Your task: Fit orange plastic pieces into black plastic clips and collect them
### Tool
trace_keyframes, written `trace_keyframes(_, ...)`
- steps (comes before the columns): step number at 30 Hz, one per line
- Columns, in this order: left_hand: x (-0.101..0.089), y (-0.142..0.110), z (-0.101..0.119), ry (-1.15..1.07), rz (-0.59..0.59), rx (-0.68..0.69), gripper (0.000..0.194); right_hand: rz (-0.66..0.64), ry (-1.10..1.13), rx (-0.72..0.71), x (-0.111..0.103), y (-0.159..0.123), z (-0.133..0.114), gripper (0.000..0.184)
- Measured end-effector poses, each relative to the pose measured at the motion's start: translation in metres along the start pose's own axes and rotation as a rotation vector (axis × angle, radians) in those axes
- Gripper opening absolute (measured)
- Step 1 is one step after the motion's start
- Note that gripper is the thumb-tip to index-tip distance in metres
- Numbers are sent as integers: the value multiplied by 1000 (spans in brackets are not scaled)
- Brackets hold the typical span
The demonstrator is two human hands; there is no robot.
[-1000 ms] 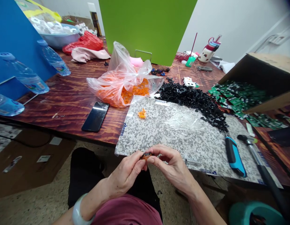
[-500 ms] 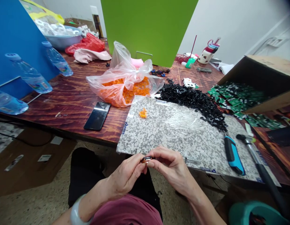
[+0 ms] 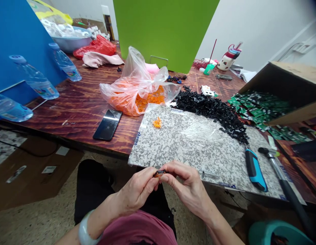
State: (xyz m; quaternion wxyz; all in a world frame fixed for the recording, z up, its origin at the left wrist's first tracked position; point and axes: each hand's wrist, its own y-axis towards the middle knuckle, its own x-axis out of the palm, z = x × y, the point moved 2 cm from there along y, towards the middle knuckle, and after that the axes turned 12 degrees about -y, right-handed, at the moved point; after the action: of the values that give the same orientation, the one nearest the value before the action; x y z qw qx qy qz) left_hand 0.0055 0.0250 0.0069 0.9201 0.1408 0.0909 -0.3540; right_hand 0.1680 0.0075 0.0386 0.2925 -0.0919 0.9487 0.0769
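My left hand [image 3: 136, 192] and my right hand [image 3: 186, 183] pinch a small orange and dark part [image 3: 159, 173] between their fingertips, just over the near edge of a speckled granite-pattern board [image 3: 170, 153]. The fingers hide most of the part, so its exact form cannot be told. A little pile of orange pieces [image 3: 157, 122] lies on the board, away from my hands. A thin metal item [image 3: 209, 174] rests close to my right hand. Beyond the board's far edge stands a clear plastic bag [image 3: 140, 92] filled with orange pieces.
A heap of black plastic pieces [image 3: 214, 114] spreads along the board's far side. On the right lie a blue-handled tool [image 3: 255, 169] and a black-handled hammer [image 3: 288, 190]. A phone [image 3: 107, 125] lies on the wooden table [image 3: 71, 119]; green cards [image 3: 257, 109] spill from a cardboard box [image 3: 293, 85].
The held part has turned slightly between my fingers, showing a thinner edge. My hands stay close together, and the whole view has drifted a little.
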Motion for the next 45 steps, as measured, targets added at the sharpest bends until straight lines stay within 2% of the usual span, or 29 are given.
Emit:
trace_keyframes(8,0,1,0,-13,-9,11,32,7,1,-25,1,-2,-2,14)
trace_keyframes(15,0,-1,1,-56,9,-28,26,-16,24,-21,0,-1,-2,13)
trace_keyframes(22,1,0,3,-105,62,-90,27,63,19,7,6,-8,10,22)
trace_keyframes(27,1,0,2,-69,43,-52,27,60,39,-2,8,-9,11,12)
trace_keyframes(36,2,1,2,-37,15,-48,25,-23,59,62,1,-6,12,16)
trace_keyframes(45,3,3,1,-16,-10,-61,25,2,46,36,-1,-6,16,14)
